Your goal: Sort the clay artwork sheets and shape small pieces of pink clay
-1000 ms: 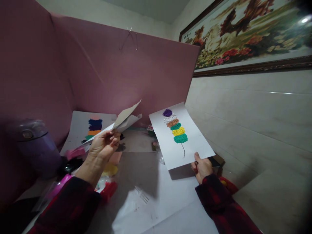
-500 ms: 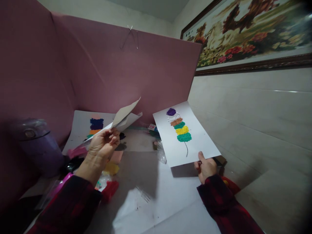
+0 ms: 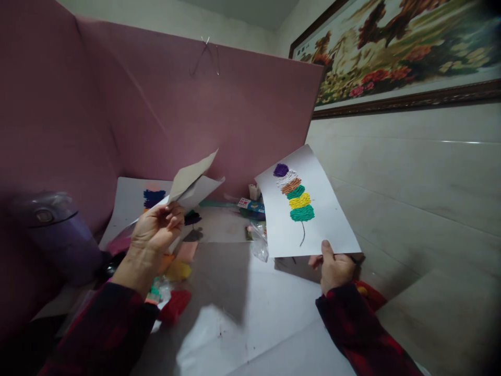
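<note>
While my left hand pinches papers, my right hand grips the decorated sheet above the tabletop by its lower edge, clear of the raised colours; it looks light and bendy, the colours perhaps fragile.

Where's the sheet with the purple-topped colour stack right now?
In the head view, the sheet is right of centre, held at its lower edge by the right hand, with the framed picture above it to the right.
</note>
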### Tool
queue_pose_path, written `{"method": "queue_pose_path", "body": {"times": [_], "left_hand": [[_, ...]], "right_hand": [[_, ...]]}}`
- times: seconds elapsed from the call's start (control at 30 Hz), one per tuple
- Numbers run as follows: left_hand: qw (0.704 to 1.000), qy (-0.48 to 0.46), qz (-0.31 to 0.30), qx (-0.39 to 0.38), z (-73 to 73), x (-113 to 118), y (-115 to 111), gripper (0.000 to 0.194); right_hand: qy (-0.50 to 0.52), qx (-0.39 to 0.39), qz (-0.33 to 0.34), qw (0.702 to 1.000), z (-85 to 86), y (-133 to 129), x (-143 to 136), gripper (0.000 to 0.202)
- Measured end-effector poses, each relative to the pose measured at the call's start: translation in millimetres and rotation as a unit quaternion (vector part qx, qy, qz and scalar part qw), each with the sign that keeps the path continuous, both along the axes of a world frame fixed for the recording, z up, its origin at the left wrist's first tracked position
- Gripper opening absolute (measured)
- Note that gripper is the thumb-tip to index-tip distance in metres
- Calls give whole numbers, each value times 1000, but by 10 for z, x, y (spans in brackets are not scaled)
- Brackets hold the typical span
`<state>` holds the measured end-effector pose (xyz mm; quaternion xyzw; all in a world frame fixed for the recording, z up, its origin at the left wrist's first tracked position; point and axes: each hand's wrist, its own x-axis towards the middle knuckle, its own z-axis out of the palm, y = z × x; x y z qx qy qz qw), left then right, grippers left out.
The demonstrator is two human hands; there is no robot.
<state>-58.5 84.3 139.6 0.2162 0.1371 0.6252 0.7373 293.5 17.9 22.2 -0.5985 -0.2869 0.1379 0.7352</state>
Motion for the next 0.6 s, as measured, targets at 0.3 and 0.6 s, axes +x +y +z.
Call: {"method": "queue_pose_path", "body": {"times": [0.3, 0.6], "left_hand": [[1000, 2, -2, 5, -36, -57, 58, 25], [993, 88, 15, -75, -298, 363, -4, 18]], "right_hand": [[-153, -1, 9, 988, 130, -128, -142, 47], [-209, -19, -41, 977, 452, -134, -155, 54]]}}
